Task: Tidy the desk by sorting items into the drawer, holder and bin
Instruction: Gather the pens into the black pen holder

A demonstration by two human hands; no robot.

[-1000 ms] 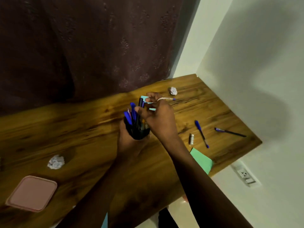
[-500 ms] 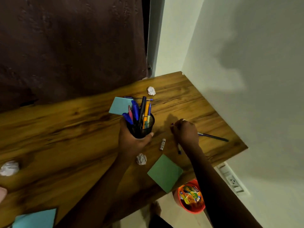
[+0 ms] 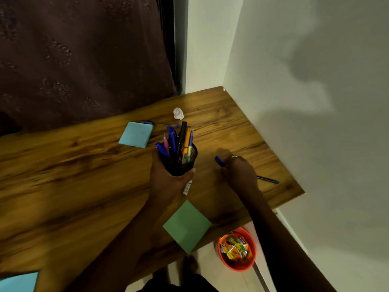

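My left hand (image 3: 166, 180) grips a black mesh pen holder (image 3: 181, 161) above the wooden desk (image 3: 63, 175); several pens stand in it. To its right, my right hand (image 3: 239, 171) rests curled on the desk and pinches a blue pen (image 3: 220, 161), whose cap sticks out to the left. A dark pen (image 3: 268, 179) lies just right of that hand. Another blue pen (image 3: 160, 123) lies behind the holder. A small white tube (image 3: 187, 188) lies below my left hand.
A crumpled paper ball (image 3: 178, 113) sits near the back edge. A light blue note pad (image 3: 136, 134), a green note pad (image 3: 187, 225) at the front edge and a blue sheet (image 3: 19, 282) lie on the desk. A red bin (image 3: 236, 248) with wrappers stands on the floor. A wall runs along the right.
My right hand left the holder, moved right and down to the desk, and took hold of the blue pen. The view shifted right, bringing the red bin into sight.
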